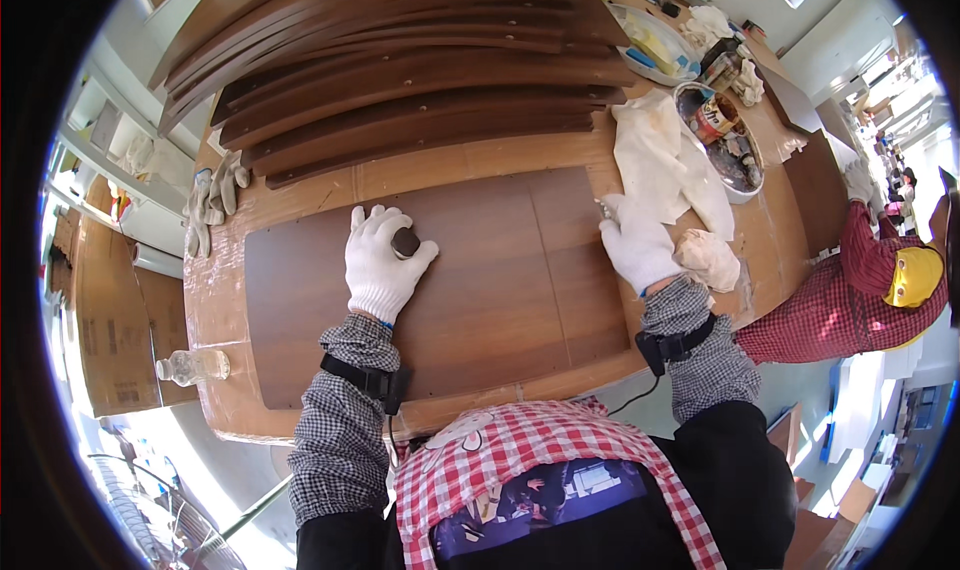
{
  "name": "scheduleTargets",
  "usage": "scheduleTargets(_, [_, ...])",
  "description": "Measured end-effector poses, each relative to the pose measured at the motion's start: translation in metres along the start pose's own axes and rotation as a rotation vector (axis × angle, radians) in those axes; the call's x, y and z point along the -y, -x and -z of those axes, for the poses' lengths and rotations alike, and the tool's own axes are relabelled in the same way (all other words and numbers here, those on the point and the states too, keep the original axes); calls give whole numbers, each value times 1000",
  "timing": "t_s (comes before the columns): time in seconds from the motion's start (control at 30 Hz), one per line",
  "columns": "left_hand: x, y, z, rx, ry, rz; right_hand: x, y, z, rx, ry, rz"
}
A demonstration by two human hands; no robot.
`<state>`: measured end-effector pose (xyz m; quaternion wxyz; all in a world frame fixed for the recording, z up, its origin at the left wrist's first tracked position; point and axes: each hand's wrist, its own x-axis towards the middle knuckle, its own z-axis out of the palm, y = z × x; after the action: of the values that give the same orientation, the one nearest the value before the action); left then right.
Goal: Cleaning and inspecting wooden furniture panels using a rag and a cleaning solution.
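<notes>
A flat brown wood-grain panel (470,280) lies before me, with a thin line running across its right part. My left hand (382,265), in a white knit glove, rests over its left half. A small dark piece with a rounded end (405,243) sits between thumb and fingers; its kind is unclear. My right hand (640,245), gloved the same way, is at the panel's right edge with the fingers closed. Something tiny shows at its fingertips, too small to name. Beside that hand lie a white cloth (660,155) and a crumpled cream rag (708,261).
Stacked brown panels (420,80) fill the far side. An oval tray (748,185) holds a stained can (713,120); another tray (660,50) stands behind. Spare gloves (213,202) and a clear bottle (193,367) sit at left. A person in red checks (830,295) works at right.
</notes>
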<state>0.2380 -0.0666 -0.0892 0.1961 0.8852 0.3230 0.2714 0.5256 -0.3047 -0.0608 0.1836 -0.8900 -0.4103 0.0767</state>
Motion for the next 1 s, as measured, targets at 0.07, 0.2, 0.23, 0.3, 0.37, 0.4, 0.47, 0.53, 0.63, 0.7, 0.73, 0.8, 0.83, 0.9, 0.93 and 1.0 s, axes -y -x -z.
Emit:
scheduleTargets(0.07, [-2, -2, 0, 6, 8, -3, -3, 6, -7, -10, 42, -34])
scheduleTargets(0.2, [-5, -2, 3, 31, 13, 35, 7, 5, -11, 12, 94, -100])
scheduleTargets(0.23, [-5, -2, 2, 33, 12, 30, 6, 4, -14, -3, 90, -103])
scheduleTargets(0.3, [-5, -2, -1, 26, 14, 31, 3, 2, -16, -19, 86, -110])
scheduleTargets(0.37, [-4, -1, -2, 16, 14, 17, 0, 0, -16, 10, 67, -58])
scheduleTargets(0.4, [-3, -1, -3, 4, 17, 5, 0, -2, -16, 11, 65, -60])
scheduleTargets(0.47, [0, -1, -5, -60, -2, -42, 1, -6, -14, 28, 62, -151])
scheduleTargets(0.53, [1, -1, -6, -121, -17, -91, -1, -4, -16, 32, 61, -88])
scheduleTargets(0.63, [0, -2, -7, -114, -8, -91, -1, -7, -10, 43, 69, -86])
scheduleTargets(0.7, [1, -2, -6, -126, -15, -112, 0, -8, -9, 51, 75, -144])
scheduleTargets(0.73, [2, -2, -7, -125, -14, -113, -1, -7, -11, 55, 71, -83])
scheduleTargets(0.8, [2, -2, -8, -129, 2, -115, -3, -7, -10, 57, 66, -25])
scheduleTargets(0.83, [1, -2, -7, -130, 0, -117, 0, -8, -5, 68, 59, -65])
scheduleTargets(0.9, [0, 1, -6, -138, 1, -87, 1, -6, -5, 74, 48, -103])
scheduleTargets(0.93, [0, 0, -5, -145, -2, -94, 1, -5, -7, 79, 50, -55])
scheduleTargets(1.0, [0, 0, -5, -109, -1, -102, 1, -6, -8, 72, 48, -4])
